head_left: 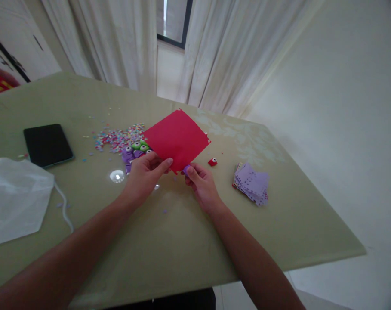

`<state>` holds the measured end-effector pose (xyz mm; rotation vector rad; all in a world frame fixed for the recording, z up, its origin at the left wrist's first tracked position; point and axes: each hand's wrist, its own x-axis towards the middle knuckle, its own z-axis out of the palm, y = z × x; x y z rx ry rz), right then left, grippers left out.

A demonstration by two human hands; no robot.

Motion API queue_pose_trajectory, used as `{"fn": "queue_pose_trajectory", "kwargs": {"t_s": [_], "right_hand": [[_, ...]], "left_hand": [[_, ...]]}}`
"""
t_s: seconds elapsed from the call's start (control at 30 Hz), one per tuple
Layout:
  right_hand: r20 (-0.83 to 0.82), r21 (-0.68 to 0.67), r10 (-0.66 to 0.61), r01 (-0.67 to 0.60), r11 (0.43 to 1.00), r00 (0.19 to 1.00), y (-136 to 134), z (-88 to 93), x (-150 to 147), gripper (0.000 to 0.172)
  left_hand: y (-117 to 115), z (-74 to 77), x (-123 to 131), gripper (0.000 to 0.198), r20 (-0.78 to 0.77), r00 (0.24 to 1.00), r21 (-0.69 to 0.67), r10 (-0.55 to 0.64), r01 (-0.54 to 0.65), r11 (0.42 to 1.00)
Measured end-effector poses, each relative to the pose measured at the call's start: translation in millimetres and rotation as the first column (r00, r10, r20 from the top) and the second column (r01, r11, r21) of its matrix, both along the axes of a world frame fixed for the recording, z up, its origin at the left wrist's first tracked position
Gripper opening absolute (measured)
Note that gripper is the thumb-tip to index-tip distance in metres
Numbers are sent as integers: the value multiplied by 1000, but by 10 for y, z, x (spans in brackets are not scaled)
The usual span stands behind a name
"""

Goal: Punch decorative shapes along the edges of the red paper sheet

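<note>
A sheet of red paper (177, 140) is held up over the table, with small notches at some of its corners. My left hand (146, 170) grips its lower left edge, thumb on top. At the near corner, my right hand (200, 183) is closed around a small purple paper punch (186, 169), which touches or nearly touches the sheet. Behind my left hand, partly hidden, lie several purple, green and red punches (137, 150) with eye-like white tops. A single red punch (212, 162) lies to the right of the sheet.
Colourful paper confetti (121, 138) is spread beyond my left hand. At the right lies a stack of perforated purple paper pieces (251, 183). A black tablet or phone (48, 144) and a white bag with a cord (17, 200) lie at the left. Curtains (118, 43) hang behind the table.
</note>
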<state>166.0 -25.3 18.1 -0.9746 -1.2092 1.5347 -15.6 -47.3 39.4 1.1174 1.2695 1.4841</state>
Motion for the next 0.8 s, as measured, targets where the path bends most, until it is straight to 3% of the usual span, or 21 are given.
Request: {"fn": "queue_pose_trajectory", "kwargs": {"t_s": [0.8], "right_hand": [[-1,33,-20,20,999,1000,6,5,0,53]], "left_hand": [[1,-10,16,31,44,999,26,-9,8,1000]]}}
